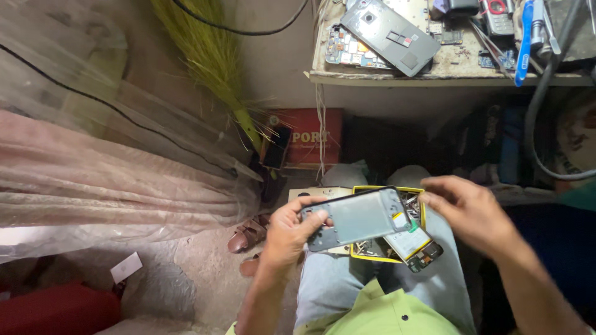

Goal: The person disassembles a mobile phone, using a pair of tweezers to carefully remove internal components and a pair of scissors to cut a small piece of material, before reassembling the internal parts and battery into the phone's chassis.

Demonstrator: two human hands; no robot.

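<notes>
The left hand (287, 232) is clamping the thin, light, rigid-looking phone frame (359, 217) by its left edge, probably the safest hold, over the yellow tray (357, 190), while the right hand (469, 211) is hovering half-open beside its right edge.

Left hand (287, 232): forearm rises from lower frame edge, wrist bent slightly, back of hand toward camera. Fingers curled, thumb (313, 218) laid across front, closed in grip at mid-frame over lap. Right hand (467, 208): forearm enters from lower right corner, angled up and leftward. Palm faces down, fingers bent and drawn together, fingertips (428, 197) pointing left in pinch posture. Hands near each other, apart, at similar height.
</notes>
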